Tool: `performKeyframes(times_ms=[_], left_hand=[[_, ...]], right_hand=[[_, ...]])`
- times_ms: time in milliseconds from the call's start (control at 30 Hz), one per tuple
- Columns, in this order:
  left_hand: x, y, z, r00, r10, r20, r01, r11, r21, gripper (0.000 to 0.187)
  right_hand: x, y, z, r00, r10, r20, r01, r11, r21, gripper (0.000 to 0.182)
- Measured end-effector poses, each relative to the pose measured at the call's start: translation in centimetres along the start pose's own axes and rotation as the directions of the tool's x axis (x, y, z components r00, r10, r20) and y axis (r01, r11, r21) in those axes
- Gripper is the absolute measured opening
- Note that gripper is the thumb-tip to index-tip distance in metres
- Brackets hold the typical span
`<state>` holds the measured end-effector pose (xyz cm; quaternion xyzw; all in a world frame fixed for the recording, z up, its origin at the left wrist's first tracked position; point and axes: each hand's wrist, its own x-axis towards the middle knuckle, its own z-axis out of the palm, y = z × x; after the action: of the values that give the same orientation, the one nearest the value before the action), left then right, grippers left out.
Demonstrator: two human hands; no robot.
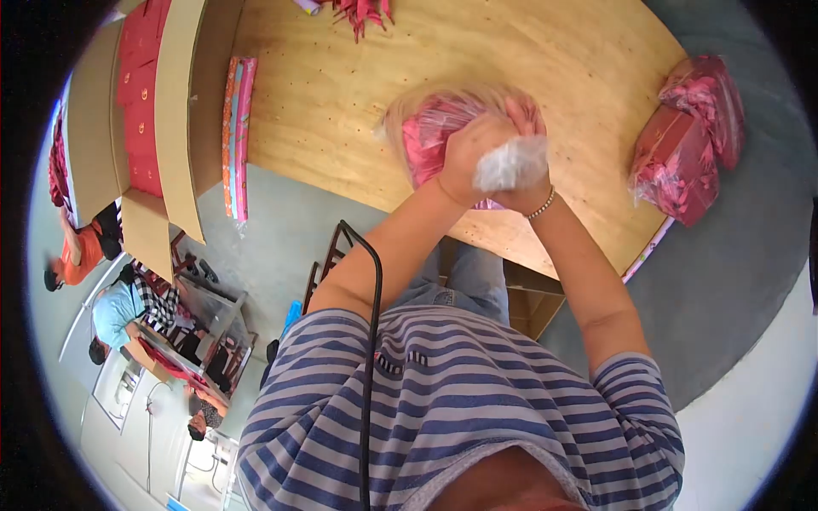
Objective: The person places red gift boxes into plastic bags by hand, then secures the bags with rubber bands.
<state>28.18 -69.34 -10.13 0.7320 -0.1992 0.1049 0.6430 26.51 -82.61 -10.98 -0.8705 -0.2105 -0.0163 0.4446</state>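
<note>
A clear plastic bag [423,136] full of pink-red pieces lies on the wooden table in front of me. My left hand [477,152] is closed around the gathered neck of the bag. My right hand [530,192], with a beaded bracelet at its wrist, presses against the left one and grips the same neck. Bunched clear plastic sticks out between the two hands toward me and hides part of the right palm and fingers. Some fingertips are slightly blurred.
Filled bags with a red box [677,157] sit at the table's right corner. Red ribbon-like pieces [362,13] lie at the far edge. Patterned rolls [239,140] line the left edge, beside an open carton [175,102] of red packets. Several people work at the lower left.
</note>
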Motion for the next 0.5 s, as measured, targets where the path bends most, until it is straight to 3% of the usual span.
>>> performKeyframes(times_ms=[33,100,133,167,200,233,367,433,500], left_hand=[[0.6,0.5,-0.4,1.0,0.005,-0.005,-0.005,1.0,-0.001,0.029],[1.0,1.4,-1.0,0.97,0.234,0.058,-0.241,0.952,0.189,0.028],[0.8,2.4,-1.2,0.975,0.202,0.091,-0.218,0.95,0.222,0.028],[0.9,2.3,-1.4,0.975,0.205,0.086,-0.22,0.949,0.228,0.028],[1.0,2.2,-1.5,0.967,0.231,0.11,-0.249,0.95,0.19,0.027],[1.1,2.0,-1.5,0.957,0.259,0.132,-0.278,0.948,0.153,0.026],[2.7,2.9,-2.0,0.951,0.213,0.222,-0.267,0.931,0.249,0.026],[3.0,2.7,-1.7,0.976,0.05,0.21,-0.104,0.961,0.255,0.029],[3.1,3.0,-1.8,0.972,-0.037,0.232,-0.049,0.933,0.357,0.029]], right_hand=[[-0.1,0.3,0.0,1.0,-0.005,0.001,0.005,1.0,-0.004,0.063],[-0.8,1.5,0.7,0.985,0.079,0.15,-0.043,0.973,-0.225,0.069],[-1.3,2.7,2.2,0.923,0.325,0.208,-0.382,0.842,0.382,0.079],[-0.7,2.5,1.8,0.925,0.317,0.21,-0.376,0.844,0.382,0.079],[0.0,2.4,1.1,0.968,0.134,0.214,-0.141,0.99,0.017,0.079],[0.7,2.4,0.6,0.958,-0.044,0.283,0.144,0.929,-0.34,0.08],[5.0,-2.9,-0.4,0.979,-0.127,0.16,0.181,0.901,-0.394,0.063],[5.7,-4.7,-0.1,0.983,-0.165,0.079,0.183,0.887,-0.424,0.055],[5.1,-3.9,0.6,0.989,-0.103,0.108,0.14,0.889,-0.436,0.063]])
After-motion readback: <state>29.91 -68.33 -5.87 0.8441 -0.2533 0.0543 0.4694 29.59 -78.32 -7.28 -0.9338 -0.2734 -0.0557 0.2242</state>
